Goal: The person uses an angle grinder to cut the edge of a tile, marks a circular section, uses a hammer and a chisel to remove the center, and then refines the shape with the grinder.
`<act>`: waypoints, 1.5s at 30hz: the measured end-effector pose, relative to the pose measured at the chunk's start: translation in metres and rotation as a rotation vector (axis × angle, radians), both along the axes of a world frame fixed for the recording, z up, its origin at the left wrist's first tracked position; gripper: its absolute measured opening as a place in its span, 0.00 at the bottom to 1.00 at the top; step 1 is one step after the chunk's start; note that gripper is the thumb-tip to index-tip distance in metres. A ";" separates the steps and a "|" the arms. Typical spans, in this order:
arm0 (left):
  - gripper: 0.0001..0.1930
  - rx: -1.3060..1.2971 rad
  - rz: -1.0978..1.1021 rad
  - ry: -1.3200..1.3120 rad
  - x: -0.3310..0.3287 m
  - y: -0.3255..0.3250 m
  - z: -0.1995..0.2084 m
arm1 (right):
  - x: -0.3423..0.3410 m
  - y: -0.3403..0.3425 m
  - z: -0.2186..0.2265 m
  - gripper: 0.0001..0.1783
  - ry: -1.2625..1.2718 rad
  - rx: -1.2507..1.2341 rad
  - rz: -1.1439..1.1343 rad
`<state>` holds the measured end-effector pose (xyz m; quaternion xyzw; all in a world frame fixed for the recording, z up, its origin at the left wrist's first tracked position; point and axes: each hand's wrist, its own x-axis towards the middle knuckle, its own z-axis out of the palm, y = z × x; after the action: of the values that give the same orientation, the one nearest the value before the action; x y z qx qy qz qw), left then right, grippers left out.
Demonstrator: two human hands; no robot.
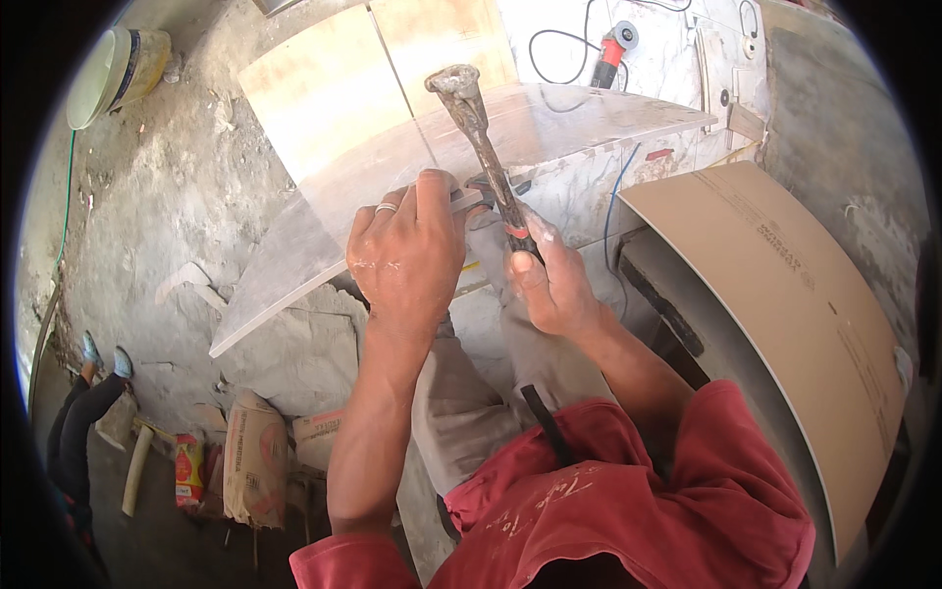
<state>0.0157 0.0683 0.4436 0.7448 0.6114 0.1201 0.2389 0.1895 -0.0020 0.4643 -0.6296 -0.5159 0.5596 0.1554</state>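
Observation:
My right hand (554,280) is closed around the handle of a worn hammer (483,147), whose dirty metal head points up and away from me. Just left of it, my left hand (407,245) wears a ring and has its fingers curled in at the near edge of a large grey tile slab (549,118). Whatever those fingers grip is hidden behind them; a small pale strip (467,201) shows beside the fingertips. The slab runs across in front of me, its left corner jutting out low over the floor.
Tan boards (334,98) lie beyond the slab. A red and black angle grinder (610,57) rests at the back with its cord. A brown cardboard sheet (775,314) stands at right. Leftward are a bucket (103,79), paper sacks (255,461) and another person's legs (83,417).

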 end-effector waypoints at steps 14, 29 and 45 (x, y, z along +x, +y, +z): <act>0.11 -0.012 0.014 0.002 0.001 0.002 0.001 | 0.004 0.006 0.004 0.25 0.076 0.001 -0.075; 0.11 0.093 0.009 -0.011 0.002 0.001 -0.003 | 0.007 0.004 0.005 0.25 0.052 -0.078 -0.022; 0.12 0.064 0.004 -0.026 0.002 -0.001 -0.003 | 0.011 0.004 -0.006 0.26 0.017 -0.083 0.035</act>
<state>0.0176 0.0671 0.4407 0.7491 0.6057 0.1497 0.2226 0.2007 0.0023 0.4582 -0.6216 -0.5020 0.5884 0.1237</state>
